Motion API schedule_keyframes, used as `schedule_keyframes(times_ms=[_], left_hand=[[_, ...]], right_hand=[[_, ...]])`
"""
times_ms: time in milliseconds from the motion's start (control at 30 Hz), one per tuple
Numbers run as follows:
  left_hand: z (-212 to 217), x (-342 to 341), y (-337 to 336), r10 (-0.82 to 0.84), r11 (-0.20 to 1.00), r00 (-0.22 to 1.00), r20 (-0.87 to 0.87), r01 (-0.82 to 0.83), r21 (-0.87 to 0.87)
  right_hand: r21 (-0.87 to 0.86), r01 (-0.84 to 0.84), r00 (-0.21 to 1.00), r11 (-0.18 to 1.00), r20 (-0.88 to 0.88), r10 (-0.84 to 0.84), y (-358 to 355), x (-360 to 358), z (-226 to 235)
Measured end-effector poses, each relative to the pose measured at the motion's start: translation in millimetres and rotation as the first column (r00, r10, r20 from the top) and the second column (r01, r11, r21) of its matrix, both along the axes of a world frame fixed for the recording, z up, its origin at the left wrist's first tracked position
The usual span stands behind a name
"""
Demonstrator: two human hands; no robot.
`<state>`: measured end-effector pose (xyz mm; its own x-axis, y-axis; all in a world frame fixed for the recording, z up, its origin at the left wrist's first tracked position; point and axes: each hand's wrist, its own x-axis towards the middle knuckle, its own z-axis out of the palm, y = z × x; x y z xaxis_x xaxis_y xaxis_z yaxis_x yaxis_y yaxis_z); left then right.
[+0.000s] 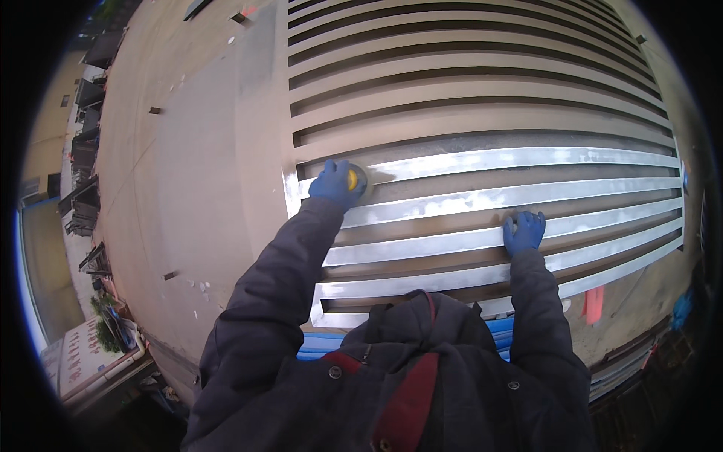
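Note:
A large slatted metal panel (452, 202) lies in front of me, its nearest slats bright bare silver with streaks and the farther slats tan. My left hand (336, 184), in a blue glove, is closed on a round black-and-yellow tool (361, 182) at the left end of the top silver slat. Glove and glare hide the tool's exact kind. Farther right, my right hand (525, 232), gloved in blue too, has its fingers curled over a middle silver slat (452, 241). Whether anything small sits under those fingers I cannot make out.
Tan slats (467, 83) continue away to the far side. Concrete floor (203, 135) spreads to the left, with small dark blocks (155, 111) on it. Dark metal stacks (84, 196) line the far left. A red cloth-like strip (594, 304) hangs near the panel's front right.

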<state>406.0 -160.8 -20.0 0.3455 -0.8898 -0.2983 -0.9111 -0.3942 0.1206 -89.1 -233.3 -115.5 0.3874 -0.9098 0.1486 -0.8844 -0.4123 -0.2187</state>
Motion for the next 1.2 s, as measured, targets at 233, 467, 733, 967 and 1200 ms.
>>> schedule_keyframes(times_ms=[233,467,733,967,1200], left_hand=[[16.3,55.7,27.8,0.157,0.983,0.985,0.074,-0.163,0.081],[1.7,-6.1,-6.0,-0.024,1.000,1.000,-0.010,0.024,0.017],[25.3,55.1,20.1,0.233,0.960,0.967,0.104,-0.245,0.133],[0.9,-1.8,-6.4,0.020,0.999,1.000,-0.018,-0.020,0.033],[22.3,57.0,15.2,0.202,0.973,0.976,0.079,-0.209,0.099]], right_hand=[[0.004,0.017,1.000,1.000,0.005,-0.017,1.1,0.6,-1.3],[0.047,0.004,0.999,0.999,-0.042,-0.003,0.7,-0.1,0.3],[0.013,0.009,0.999,1.000,0.035,-0.009,3.0,-3.2,-8.9],[0.040,0.005,1.000,0.999,-0.018,-0.004,1.3,-1.5,-3.7],[-0.048,0.006,0.999,0.999,0.036,-0.004,2.5,-1.3,-6.4]])
